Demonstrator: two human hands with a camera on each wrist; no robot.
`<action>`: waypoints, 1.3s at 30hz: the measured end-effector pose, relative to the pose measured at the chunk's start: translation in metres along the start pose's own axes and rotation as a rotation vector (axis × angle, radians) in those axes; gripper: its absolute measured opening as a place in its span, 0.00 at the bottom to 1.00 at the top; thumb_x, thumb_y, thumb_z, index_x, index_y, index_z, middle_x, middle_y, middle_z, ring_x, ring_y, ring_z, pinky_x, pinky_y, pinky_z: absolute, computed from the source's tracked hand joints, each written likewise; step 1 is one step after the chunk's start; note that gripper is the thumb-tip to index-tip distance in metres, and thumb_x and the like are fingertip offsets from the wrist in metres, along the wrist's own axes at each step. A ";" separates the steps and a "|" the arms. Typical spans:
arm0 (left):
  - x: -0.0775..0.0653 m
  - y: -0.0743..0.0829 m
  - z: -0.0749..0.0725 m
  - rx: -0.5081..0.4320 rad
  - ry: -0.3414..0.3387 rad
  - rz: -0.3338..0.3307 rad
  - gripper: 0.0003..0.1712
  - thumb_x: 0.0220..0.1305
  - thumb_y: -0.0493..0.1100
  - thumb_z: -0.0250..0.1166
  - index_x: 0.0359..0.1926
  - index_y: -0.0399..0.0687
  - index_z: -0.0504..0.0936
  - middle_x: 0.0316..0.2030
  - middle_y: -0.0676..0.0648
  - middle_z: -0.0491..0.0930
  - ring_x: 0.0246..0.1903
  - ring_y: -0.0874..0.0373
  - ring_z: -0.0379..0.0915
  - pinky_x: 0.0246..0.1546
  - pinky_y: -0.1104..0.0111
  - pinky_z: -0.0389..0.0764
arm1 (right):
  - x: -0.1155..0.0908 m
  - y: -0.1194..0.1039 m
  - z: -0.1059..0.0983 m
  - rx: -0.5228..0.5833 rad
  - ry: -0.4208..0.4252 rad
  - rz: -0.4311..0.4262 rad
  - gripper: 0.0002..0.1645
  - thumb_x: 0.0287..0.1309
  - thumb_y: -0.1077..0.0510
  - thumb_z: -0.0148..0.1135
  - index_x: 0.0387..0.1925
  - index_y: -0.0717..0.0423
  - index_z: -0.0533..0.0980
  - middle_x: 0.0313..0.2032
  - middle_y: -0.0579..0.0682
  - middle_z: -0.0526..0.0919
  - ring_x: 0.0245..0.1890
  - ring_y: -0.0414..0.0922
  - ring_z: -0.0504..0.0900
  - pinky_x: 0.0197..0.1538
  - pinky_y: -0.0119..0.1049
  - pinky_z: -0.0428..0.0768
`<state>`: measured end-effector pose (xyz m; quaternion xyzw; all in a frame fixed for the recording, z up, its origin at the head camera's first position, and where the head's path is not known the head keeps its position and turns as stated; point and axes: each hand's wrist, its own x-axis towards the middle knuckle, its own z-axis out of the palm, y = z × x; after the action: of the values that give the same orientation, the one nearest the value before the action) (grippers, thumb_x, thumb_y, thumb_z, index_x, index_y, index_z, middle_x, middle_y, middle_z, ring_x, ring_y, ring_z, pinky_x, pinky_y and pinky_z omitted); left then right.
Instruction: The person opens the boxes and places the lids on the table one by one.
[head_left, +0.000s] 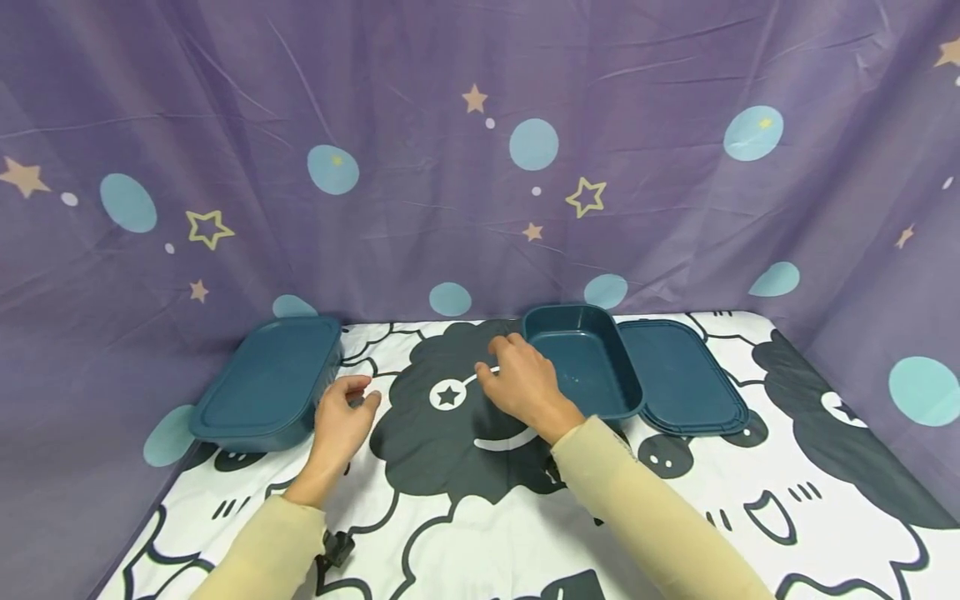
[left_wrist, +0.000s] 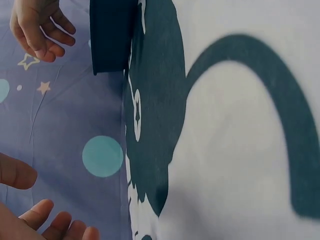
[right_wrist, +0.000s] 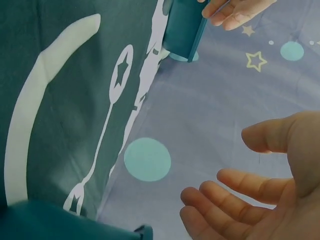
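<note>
My left hand (head_left: 345,421) hovers just right of a dark teal food container (head_left: 270,379) that has its lid on. Its fingers are loosely bent, and nothing is between them and the thumb. Over the cloth to the left of an uncovered teal container (head_left: 624,367) is my right hand (head_left: 525,379), also holding nothing. That container's inside looks bare. Its flat lid (head_left: 682,379) lies on the cloth against its right side. The right wrist view shows the right hand (right_wrist: 270,185) with thumb and fingers apart, and a corner of the uncovered container (right_wrist: 65,225) below.
A white cloth (head_left: 465,542) with dark cartoon sheep covers the table. Behind it hangs a purple curtain (head_left: 420,208) with stars and blue dots. A small black object (head_left: 337,548) shows beside the left sleeve.
</note>
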<state>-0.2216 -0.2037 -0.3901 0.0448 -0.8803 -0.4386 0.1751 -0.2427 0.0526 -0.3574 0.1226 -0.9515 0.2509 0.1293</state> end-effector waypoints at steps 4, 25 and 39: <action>0.001 -0.001 -0.006 0.021 0.005 -0.003 0.17 0.60 0.39 0.60 0.49 0.34 0.78 0.47 0.35 0.75 0.50 0.41 0.73 0.52 0.53 0.70 | 0.002 -0.003 0.005 0.009 -0.015 0.001 0.23 0.61 0.44 0.57 0.51 0.54 0.77 0.46 0.51 0.77 0.44 0.50 0.79 0.42 0.51 0.77; -0.003 -0.020 -0.047 0.138 0.031 0.077 0.17 0.62 0.39 0.59 0.50 0.33 0.78 0.47 0.34 0.73 0.48 0.40 0.71 0.48 0.50 0.72 | 0.005 -0.027 0.031 0.031 -0.030 -0.054 0.20 0.62 0.46 0.56 0.49 0.55 0.78 0.43 0.49 0.77 0.40 0.47 0.79 0.41 0.45 0.78; -0.002 -0.026 -0.065 0.194 0.094 0.063 0.16 0.63 0.39 0.59 0.49 0.35 0.79 0.44 0.35 0.76 0.44 0.41 0.72 0.41 0.53 0.69 | 0.002 -0.051 0.043 0.032 -0.034 -0.144 0.19 0.62 0.46 0.57 0.48 0.53 0.79 0.42 0.48 0.77 0.40 0.46 0.79 0.38 0.41 0.78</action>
<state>-0.1992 -0.2688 -0.3753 0.0543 -0.9104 -0.3429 0.2249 -0.2377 -0.0127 -0.3705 0.1972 -0.9381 0.2539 0.1289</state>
